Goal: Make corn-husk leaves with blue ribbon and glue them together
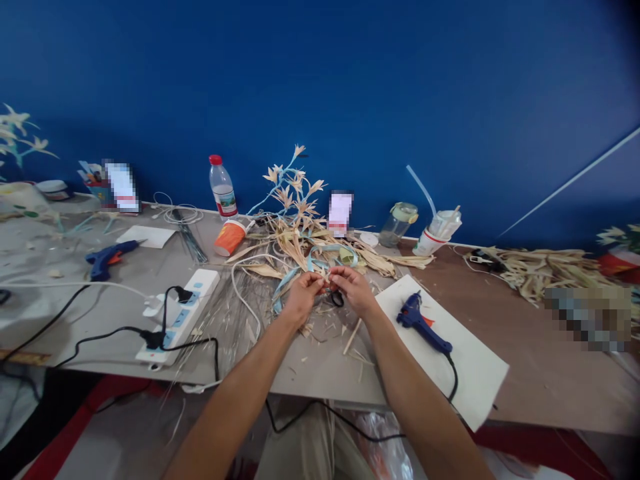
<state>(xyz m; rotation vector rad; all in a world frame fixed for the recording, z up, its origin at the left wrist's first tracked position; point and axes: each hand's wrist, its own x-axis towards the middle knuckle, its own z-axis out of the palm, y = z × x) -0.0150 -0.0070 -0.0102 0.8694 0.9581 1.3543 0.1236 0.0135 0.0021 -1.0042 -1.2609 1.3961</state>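
Observation:
My left hand (304, 293) and my right hand (353, 287) meet over the middle of the table, fingertips pinched together on a small piece of pale dried leaf (327, 279). Right behind them lies a heap of dried leaf strips (305, 243) with blue ribbon, and a branch of leaf flowers (293, 183) rises from it. A blue glue gun (420, 323) rests on a white board (460, 360) just right of my right hand. Small black scissors (337, 299) lie under my hands.
A white power strip (180, 313) with black cables lies at the left, a second blue glue gun (107, 257) beyond it. An orange cup (230, 237), a water bottle (223, 188), a jar (397, 223) and a plastic cup (437, 233) stand near the blue wall. More dried leaves (540, 267) lie at the right.

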